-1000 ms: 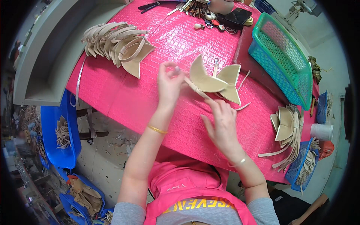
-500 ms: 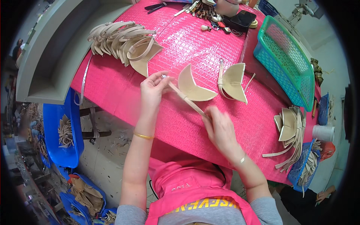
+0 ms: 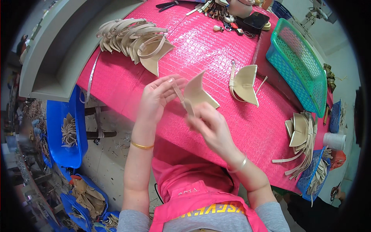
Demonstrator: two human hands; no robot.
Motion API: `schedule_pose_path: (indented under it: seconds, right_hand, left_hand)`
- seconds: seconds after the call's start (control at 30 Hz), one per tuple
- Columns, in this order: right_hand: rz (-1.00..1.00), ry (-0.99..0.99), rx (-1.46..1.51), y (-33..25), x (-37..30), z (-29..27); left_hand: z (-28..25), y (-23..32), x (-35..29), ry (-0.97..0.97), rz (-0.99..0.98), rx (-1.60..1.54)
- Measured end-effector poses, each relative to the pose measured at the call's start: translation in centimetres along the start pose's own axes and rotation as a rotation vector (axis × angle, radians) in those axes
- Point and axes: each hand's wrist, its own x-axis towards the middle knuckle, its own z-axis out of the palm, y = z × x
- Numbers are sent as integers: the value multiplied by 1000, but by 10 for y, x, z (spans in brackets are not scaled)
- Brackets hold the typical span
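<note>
A narrow beige strap (image 3: 178, 92) runs between my two hands above the near part of the table. My left hand (image 3: 159, 96) pinches its upper end between thumb and fingers, the other fingers stretched out. Lower down, my right hand (image 3: 210, 125) is closed on the strap, blurred by motion. Just behind them is a beige curved shoe-upper piece (image 3: 196, 89) with pointed corners; whether it is joined to the strap I cannot tell. To the right lies a similar shoe-upper piece with a strap around it (image 3: 244, 83).
A row of strapped beige pieces (image 3: 133, 40) lies at the far left, by a grey shelf (image 3: 50, 50). At the right are a green basket (image 3: 297, 65), more strapped pieces (image 3: 299, 131) and a blue basket (image 3: 311, 174). A phone (image 3: 256, 21) lies at the back.
My right hand has moved up and left, closer to my left hand, and the strap between them is now shorter and steeper. My left hand's fingers have straightened. The view has shifted slightly.
</note>
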Motion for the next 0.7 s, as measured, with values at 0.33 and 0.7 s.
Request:
schedule_pose_path:
  seconds: [0.33,0.7]
  right_hand:
    - [312,56,418,15,32,31]
    - [204,128,282,12,33,34]
  left_hand:
    - [-7,-1,-17,-112,-24,-116]
    - [-3,-6,-18,-110,-30,-313]
